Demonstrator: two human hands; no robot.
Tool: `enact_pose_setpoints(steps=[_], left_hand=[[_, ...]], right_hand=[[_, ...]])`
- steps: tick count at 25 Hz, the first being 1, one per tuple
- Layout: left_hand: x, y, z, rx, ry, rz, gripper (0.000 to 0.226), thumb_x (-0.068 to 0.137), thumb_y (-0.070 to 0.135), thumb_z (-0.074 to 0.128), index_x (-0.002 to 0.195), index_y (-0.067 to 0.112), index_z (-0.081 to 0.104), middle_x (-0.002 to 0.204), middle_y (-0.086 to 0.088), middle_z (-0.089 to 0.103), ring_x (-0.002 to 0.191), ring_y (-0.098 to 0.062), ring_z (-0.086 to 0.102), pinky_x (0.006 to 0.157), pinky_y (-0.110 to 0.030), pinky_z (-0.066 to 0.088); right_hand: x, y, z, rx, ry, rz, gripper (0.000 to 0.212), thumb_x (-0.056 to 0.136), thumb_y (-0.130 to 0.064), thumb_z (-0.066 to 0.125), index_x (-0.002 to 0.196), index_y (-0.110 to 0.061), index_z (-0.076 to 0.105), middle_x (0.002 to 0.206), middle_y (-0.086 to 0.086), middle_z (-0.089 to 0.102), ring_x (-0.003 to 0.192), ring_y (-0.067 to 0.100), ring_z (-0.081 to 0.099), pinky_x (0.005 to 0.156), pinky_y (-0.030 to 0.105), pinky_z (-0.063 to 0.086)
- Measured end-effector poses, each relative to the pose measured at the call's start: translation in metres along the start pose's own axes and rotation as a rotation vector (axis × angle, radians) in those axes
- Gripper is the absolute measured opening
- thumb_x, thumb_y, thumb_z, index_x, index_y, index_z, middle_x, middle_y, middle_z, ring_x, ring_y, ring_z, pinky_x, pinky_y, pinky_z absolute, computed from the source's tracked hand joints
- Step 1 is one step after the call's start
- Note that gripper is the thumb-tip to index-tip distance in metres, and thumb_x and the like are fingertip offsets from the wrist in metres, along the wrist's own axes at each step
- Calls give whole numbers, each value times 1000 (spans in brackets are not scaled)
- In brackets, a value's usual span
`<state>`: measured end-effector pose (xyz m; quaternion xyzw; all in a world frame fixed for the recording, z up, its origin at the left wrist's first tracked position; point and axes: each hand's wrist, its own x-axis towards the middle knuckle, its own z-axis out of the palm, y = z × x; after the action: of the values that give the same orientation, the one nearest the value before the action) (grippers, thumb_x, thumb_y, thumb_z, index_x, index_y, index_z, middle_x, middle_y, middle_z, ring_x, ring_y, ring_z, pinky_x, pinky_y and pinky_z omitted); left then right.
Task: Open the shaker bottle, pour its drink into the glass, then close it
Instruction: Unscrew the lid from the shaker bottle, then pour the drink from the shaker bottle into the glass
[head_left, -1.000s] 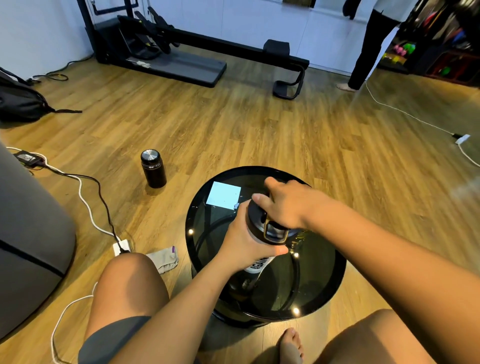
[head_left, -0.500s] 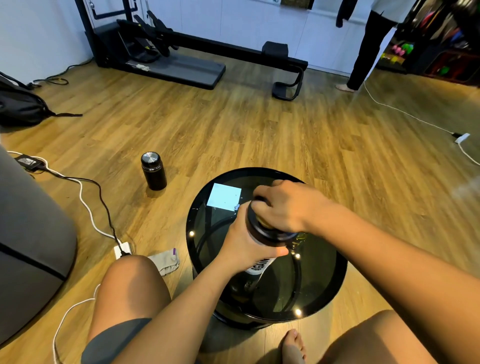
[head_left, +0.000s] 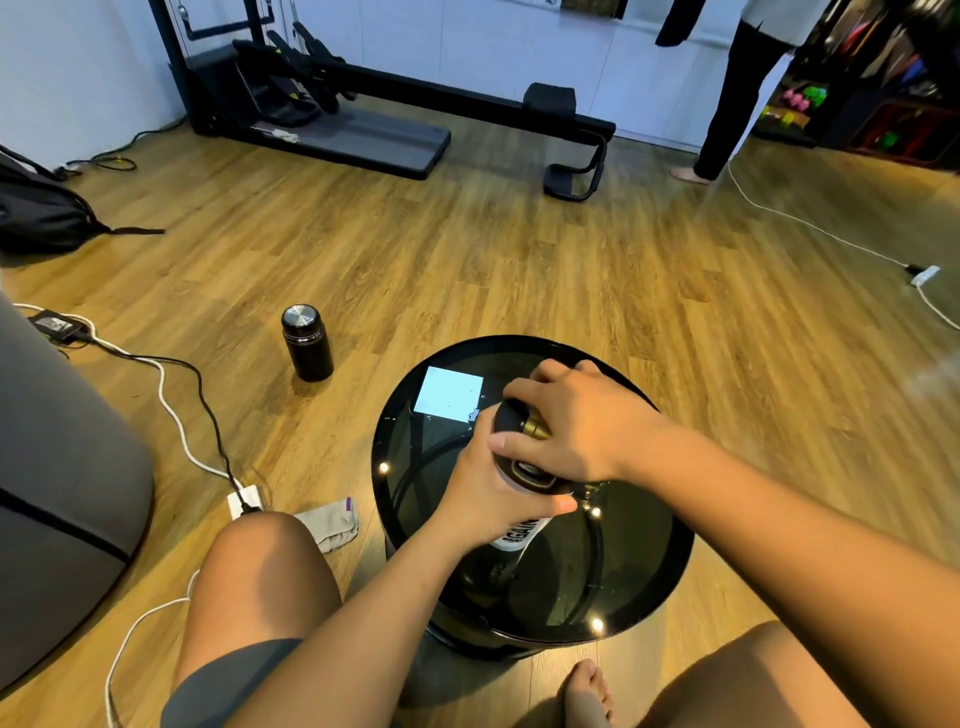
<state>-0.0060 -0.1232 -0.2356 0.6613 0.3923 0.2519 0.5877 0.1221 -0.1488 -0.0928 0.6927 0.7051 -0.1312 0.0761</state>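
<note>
The shaker bottle (head_left: 515, 535) stands on a round black glass table (head_left: 649, 597), its white body with black lettering showing below my fingers. My left hand (head_left: 488, 486) grips the bottle's body from the left. My right hand (head_left: 576, 421) wraps over the black lid (head_left: 506, 418) with its gold-trimmed cap, fingers curled round the rim. A clear glass (head_left: 589, 491) is barely visible just behind and right of the bottle, mostly hidden by my right hand.
A white square card (head_left: 449, 391) lies on the table's far left. On the wooden floor stand a black flask (head_left: 306, 343), cables with a power strip (head_left: 244, 501) and a grey cloth (head_left: 330, 522). A person (head_left: 727, 88) stands at the back right beside exercise equipment.
My right hand has turned on the lid, its fingers shifting round the rim. The left hand keeps its hold on the bottle. The bottle stays in place.
</note>
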Motion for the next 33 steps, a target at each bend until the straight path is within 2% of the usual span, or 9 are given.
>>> enact_pose_setpoints(steps=[2,6,9,12,17,22,25,29,33], left_hand=[[1,-1,0,13,10,2,118,48,48,95,147,38,32,128,5,69,122,-15,65,106,-48,54],[-1,2,0,39,-4,22,126,48,53,94,152,46,23,142,4,60,133,-18,57,113,-41,48],[-1,1,-2,48,8,70,123,49,49,98,151,34,31,144,8,57,135,-12,54,114,-37,45],[2,1,1,29,27,59,108,45,49,96,137,44,40,130,15,64,120,0,62,102,-31,53],[2,-4,2,41,51,93,105,46,53,93,134,51,37,130,30,52,123,10,52,92,-13,46],[5,-8,1,57,29,113,106,45,51,94,133,53,34,133,27,49,127,5,50,96,-18,47],[4,-12,-7,116,-19,165,111,48,45,99,138,52,33,136,30,48,131,5,49,98,-18,47],[7,-9,-10,205,-7,260,111,50,45,100,143,40,40,140,28,49,136,-6,50,100,-14,48],[7,-5,-4,213,36,263,109,50,36,101,144,25,48,143,9,56,136,-16,53,109,-41,51]], right_hand=[[-7,4,1,65,6,-94,68,82,-69,60,140,-34,50,141,-1,47,121,31,45,101,44,43],[-11,10,4,91,5,-7,91,71,-71,71,150,-43,36,155,-1,28,119,32,41,98,47,48],[-12,7,8,59,14,-8,99,64,-69,75,150,-42,34,155,0,23,117,32,42,92,48,51],[-18,13,8,147,182,-41,88,61,-59,74,141,-38,45,141,-6,34,111,30,49,90,46,52],[-32,53,-2,743,427,30,58,60,-63,64,117,-48,58,135,-10,46,119,7,47,95,13,34],[-56,84,54,1570,501,187,30,76,-39,60,104,-31,69,95,0,73,85,23,67,61,32,52],[-69,94,102,1878,495,274,52,86,-42,56,128,-11,58,110,13,71,93,31,70,66,48,60],[-81,99,162,2106,412,379,66,82,-49,61,137,-12,57,128,19,70,108,39,71,76,60,61],[-87,108,208,2287,315,464,57,85,-54,59,131,-22,63,126,15,72,112,42,69,81,62,60]])
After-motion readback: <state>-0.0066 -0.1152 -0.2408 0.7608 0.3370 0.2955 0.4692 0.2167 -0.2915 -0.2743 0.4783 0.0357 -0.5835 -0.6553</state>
